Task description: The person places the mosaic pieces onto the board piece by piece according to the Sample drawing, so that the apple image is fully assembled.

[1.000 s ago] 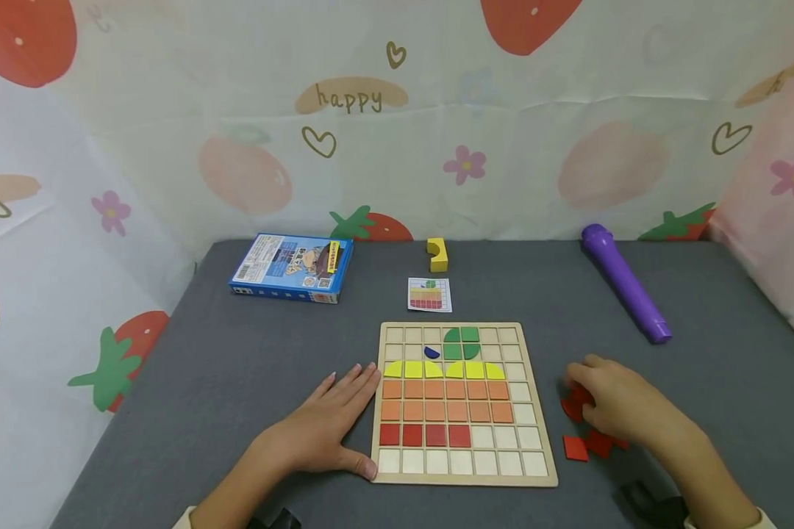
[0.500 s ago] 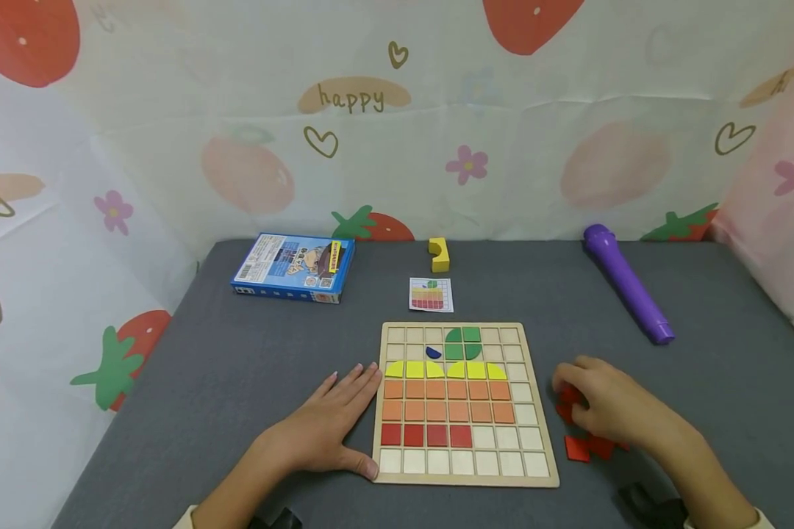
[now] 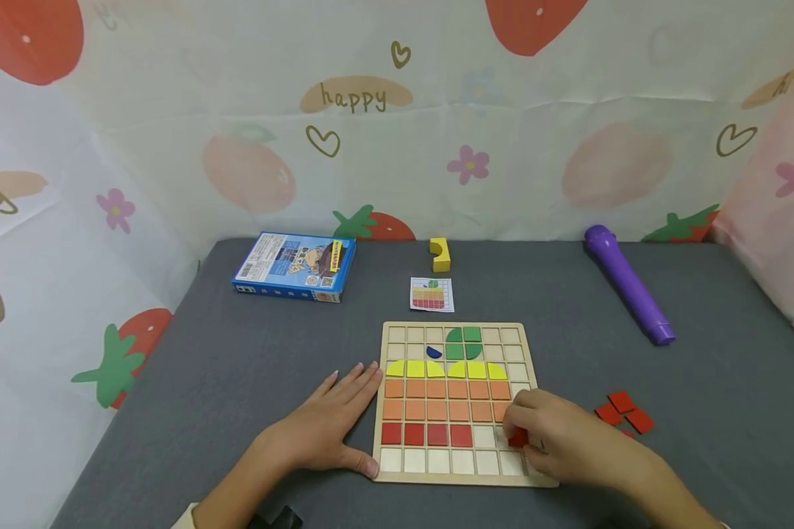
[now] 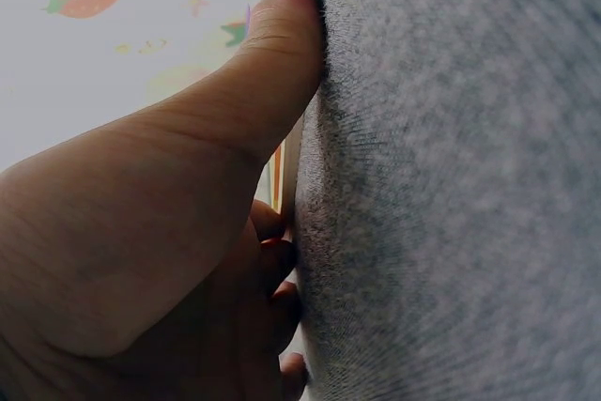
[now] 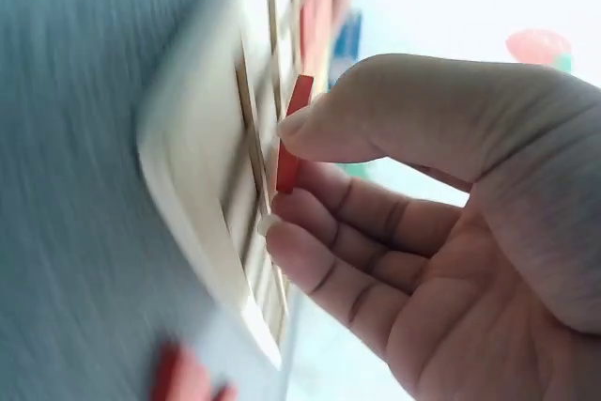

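My right hand (image 3: 562, 437) pinches a red square tile (image 5: 294, 133) between thumb and fingers, low over the right side of a wooden grid board (image 3: 463, 480). In the right wrist view the tile stands on edge close above the grid. Flat beside the board's left edge lies my left hand (image 3: 324, 422), fingers straight, with fingertips and thumb touching the frame. Rows of red tiles (image 3: 415, 434), orange tiles (image 3: 434, 410) and yellow rounded tiles (image 3: 413, 369) fill part of the grid. Green tiles (image 3: 463, 343) and a small blue piece (image 3: 434, 353) sit higher up.
Several loose red tiles (image 3: 622, 401) lie right of the board. Behind it are a picture card (image 3: 431, 294), a yellow notched block (image 3: 440, 255), a blue box (image 3: 295, 266) and a purple microphone-shaped stick (image 3: 628, 283). A printed curtain (image 3: 384, 169) closes off the back.
From the loose red tiles, my right hand has moved left over the board, carrying one red tile. My left hand stays at the board's left edge.
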